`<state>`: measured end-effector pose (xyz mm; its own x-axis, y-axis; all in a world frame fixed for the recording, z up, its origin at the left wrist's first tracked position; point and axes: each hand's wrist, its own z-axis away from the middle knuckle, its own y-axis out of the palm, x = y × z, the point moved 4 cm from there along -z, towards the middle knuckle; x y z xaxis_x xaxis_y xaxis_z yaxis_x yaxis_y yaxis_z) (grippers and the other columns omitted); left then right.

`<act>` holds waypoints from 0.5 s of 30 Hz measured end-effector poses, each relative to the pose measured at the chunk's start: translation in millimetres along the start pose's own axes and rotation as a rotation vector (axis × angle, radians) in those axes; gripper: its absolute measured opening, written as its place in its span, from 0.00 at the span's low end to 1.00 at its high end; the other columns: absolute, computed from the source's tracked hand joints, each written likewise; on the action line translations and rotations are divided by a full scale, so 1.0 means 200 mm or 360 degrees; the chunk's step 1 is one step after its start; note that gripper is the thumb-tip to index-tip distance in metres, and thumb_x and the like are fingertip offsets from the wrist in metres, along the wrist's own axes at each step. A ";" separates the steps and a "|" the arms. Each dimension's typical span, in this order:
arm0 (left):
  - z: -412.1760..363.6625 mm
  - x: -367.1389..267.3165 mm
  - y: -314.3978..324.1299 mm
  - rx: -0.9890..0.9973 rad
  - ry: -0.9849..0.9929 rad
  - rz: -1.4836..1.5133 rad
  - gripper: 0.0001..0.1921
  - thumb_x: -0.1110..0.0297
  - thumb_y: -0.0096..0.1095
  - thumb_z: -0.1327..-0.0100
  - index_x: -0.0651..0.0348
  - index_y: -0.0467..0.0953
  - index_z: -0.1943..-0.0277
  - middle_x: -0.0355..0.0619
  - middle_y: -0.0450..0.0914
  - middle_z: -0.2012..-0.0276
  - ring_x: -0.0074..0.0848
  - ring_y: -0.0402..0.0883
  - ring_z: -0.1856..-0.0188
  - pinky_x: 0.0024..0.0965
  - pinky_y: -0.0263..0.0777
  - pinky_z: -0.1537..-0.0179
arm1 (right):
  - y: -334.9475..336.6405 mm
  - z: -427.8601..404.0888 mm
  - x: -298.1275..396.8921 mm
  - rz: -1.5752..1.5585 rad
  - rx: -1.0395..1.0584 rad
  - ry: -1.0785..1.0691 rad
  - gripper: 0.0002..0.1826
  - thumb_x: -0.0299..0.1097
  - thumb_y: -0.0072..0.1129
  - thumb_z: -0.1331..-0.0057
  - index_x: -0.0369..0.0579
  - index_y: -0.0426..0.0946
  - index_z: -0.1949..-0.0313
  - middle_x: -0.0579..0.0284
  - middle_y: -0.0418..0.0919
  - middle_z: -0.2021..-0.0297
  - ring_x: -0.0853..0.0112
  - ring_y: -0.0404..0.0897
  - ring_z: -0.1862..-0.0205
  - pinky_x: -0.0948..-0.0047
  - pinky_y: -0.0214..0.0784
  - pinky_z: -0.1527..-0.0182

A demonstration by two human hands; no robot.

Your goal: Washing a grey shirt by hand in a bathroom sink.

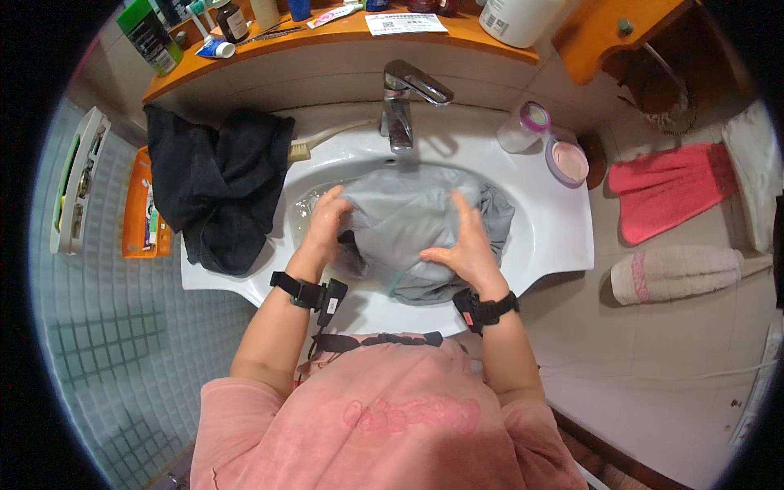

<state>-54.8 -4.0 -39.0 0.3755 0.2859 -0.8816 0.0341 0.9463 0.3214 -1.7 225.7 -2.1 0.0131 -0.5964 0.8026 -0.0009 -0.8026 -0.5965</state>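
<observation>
A wet grey cloth garment [410, 214] lies bunched in the white washbasin [539, 226], covering most of the bowl. At its left edge is my left hand [323, 223], fingers bent towards the fabric; whether they grip it is hidden. My right hand [468, 245] rests over the right part of the garment, thumb and fingers spread apart. Some water with bubbles shows at the bowl's left side. Beneath the cloth near my left hand a dark patch [348, 245] is partly visible. The chrome faucet [401, 116] stands behind the bowl.
Black cloth [217, 184] drapes over the basin's left rim beside a scrub brush [324, 138]. A clear jar [523, 128] and a round pink container [568, 161] stand right. Toiletries line the orange shelf [343, 46]. A red towel [667, 190] hangs at right.
</observation>
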 end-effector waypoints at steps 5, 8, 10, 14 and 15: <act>-0.02 0.04 -0.01 0.0039 -0.0083 0.0019 0.16 0.71 0.49 0.49 0.61 0.71 0.55 0.42 0.75 0.60 0.25 0.71 0.56 0.26 0.62 0.53 | 0.03 -0.07 -0.09 0.0666 0.0024 -0.0120 0.10 0.28 0.65 0.55 0.40 0.76 0.73 0.48 0.69 0.52 0.50 0.66 0.49 0.64 0.60 0.50; -0.04 0.11 -0.01 0.0214 -0.0058 0.0230 0.19 0.68 0.51 0.47 0.54 0.67 0.50 0.42 0.71 0.55 0.27 0.68 0.52 0.30 0.61 0.51 | 0.07 -0.13 -0.05 0.0129 -0.0281 -0.0626 0.10 0.32 0.60 0.50 0.42 0.75 0.69 0.49 0.72 0.53 0.49 0.68 0.52 0.59 0.60 0.53; -0.01 0.11 0.07 0.0265 -0.0111 0.0280 0.27 0.60 0.54 0.42 0.42 0.56 0.40 0.44 0.64 0.45 0.32 0.63 0.45 0.39 0.58 0.47 | 0.18 -0.20 -0.07 -0.0061 -0.0252 -0.0110 0.11 0.34 0.58 0.48 0.42 0.73 0.68 0.46 0.72 0.54 0.48 0.69 0.54 0.58 0.61 0.53; 0.03 0.20 0.22 0.0195 0.0064 -0.0401 0.30 0.49 0.50 0.37 0.44 0.50 0.36 0.48 0.62 0.44 0.35 0.60 0.42 0.40 0.55 0.43 | 0.38 -0.23 -0.08 -0.0379 -0.0443 0.0376 0.15 0.38 0.51 0.44 0.41 0.66 0.63 0.40 0.72 0.62 0.47 0.72 0.61 0.57 0.62 0.58; 0.04 0.23 0.24 0.0073 0.0114 -0.0322 0.28 0.49 0.48 0.36 0.48 0.52 0.37 0.49 0.64 0.46 0.34 0.62 0.45 0.38 0.57 0.45 | 0.39 -0.22 -0.05 -0.0439 -0.0616 0.0351 0.15 0.38 0.52 0.44 0.41 0.65 0.62 0.41 0.72 0.63 0.47 0.72 0.61 0.57 0.63 0.58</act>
<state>-29.0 53.0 -62.6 0.2900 0.1025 -0.9515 0.1449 0.9781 0.1495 -45.3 168.9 -56.2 -0.1455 -0.3163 0.9374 -0.3973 -0.8491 -0.3482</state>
